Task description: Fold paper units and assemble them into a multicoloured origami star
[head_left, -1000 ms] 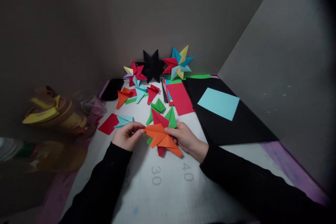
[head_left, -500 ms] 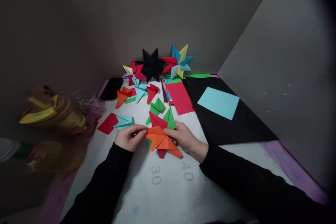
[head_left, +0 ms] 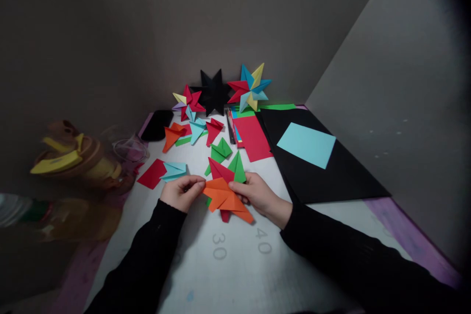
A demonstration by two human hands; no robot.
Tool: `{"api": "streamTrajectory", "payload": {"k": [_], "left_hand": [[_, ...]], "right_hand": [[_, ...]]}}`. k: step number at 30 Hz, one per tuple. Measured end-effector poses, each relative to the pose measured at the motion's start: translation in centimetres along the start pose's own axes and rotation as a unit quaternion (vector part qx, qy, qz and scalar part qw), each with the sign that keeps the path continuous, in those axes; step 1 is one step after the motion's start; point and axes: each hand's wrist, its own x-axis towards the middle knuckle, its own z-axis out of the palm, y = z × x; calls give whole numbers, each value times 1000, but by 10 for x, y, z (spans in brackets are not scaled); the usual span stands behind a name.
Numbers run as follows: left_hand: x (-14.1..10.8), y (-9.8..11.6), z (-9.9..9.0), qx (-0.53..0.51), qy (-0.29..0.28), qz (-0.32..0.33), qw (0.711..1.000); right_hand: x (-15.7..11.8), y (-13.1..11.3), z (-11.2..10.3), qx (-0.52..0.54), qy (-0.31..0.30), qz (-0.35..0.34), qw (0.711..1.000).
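Between my hands is a partly assembled origami star (head_left: pixel 224 195) of orange, red and green folded pieces, its orange part facing me. My left hand (head_left: pixel 183 193) pinches the star's left orange tip between thumb and fingers. On the other side, my right hand (head_left: pixel 263 196) grips it near the middle, thumb on top and fingers hidden behind. Just beyond it lies a green folded piece (head_left: pixel 221 150). A light blue folded piece (head_left: pixel 174 170) and a red paper square (head_left: pixel 152 173) lie past my left hand.
Finished stars, one black (head_left: pixel 212 91) and one multicoloured (head_left: pixel 250 88), lean against the back wall. Red paper (head_left: pixel 252 138) lies beside a black sheet (head_left: pixel 316 181) bearing a light blue sheet (head_left: pixel 307 144). At left are a phone (head_left: pixel 157 125), a bottle (head_left: pixel 79 218) and a brown pot-like object (head_left: pixel 73 162).
Both hands keep the same grip on the star. It has shifted only very slightly to the left; nothing was let go or picked up.
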Motion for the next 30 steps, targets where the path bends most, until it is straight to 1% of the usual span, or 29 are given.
{"api": "streamTrajectory", "payload": {"k": [5,9,12,15,17,19,21,26,30], "left_hand": [[1,0,-1,-19,-13,-18,1000],[2,-4,1,23,-22,20,999],[2,-9,5,6,-16,37,999],[2,-12,9,-8,-34,30,999],[2,-13,9,9,-46,18,999],[3,-12,7,25,-47,6,999],[3,-11,6,27,-43,-4,999],[2,-9,5,-16,-42,-23,999],[2,-9,6,-38,-50,-30,998]], "right_hand": [[0,0,2,1,-5,-5,1000],[-1,-1,5,0,8,-30,1000],[-3,-3,7,-14,-2,-49,999],[-4,-5,7,-34,-14,-51,998],[-4,-4,7,-37,-11,-49,998],[-3,-3,6,-30,-8,-47,998],[-2,-1,6,-15,-7,-44,999],[-1,2,6,38,-16,-28,999],[-2,3,7,67,-2,-33,997]]}}
